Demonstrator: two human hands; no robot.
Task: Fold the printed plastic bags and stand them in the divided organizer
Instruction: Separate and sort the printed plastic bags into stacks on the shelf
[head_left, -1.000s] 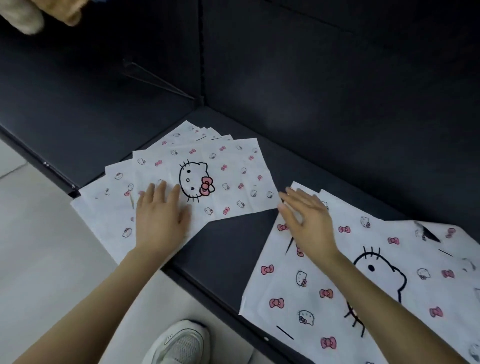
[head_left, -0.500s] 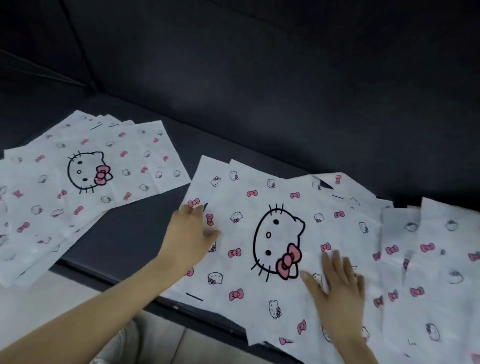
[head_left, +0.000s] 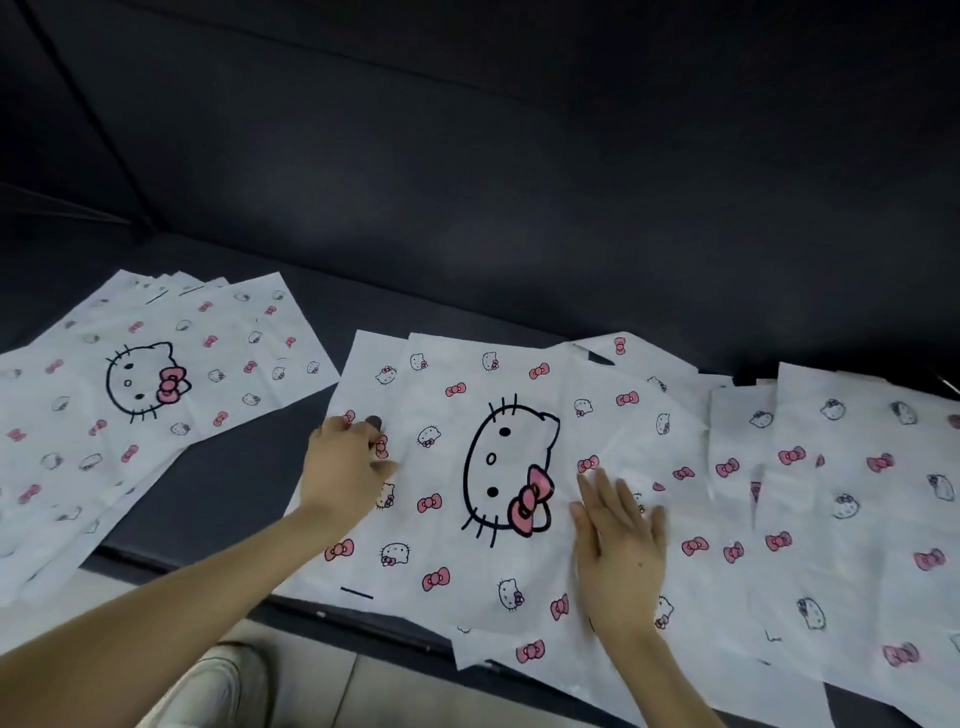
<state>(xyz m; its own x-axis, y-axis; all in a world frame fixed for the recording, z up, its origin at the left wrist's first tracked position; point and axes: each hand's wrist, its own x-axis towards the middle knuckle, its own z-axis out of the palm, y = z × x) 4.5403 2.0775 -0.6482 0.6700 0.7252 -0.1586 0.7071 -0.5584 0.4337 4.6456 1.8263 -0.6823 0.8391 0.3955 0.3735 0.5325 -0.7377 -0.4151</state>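
Slid leftward, right hand (head_left: 618, 561) lies flat on thin white bag (head_left: 452, 545); left hand (head_left: 345, 467) pinches its edge

Pink and black on white, over dark blue-grey

The middle bag (head_left: 467, 410) is white, with one large black-outlined cat face wearing a pink bow among small pink bows and tiny outlined cat faces. The left stack (head_left: 208, 374) carries the same print; the right bags (head_left: 857, 519) show the small bows and faces. The surface (head_left: 244, 483) beneath is dark blue-grey, the floor (head_left: 322, 675) pale beige, the shoe (head_left: 218, 686) off-white.
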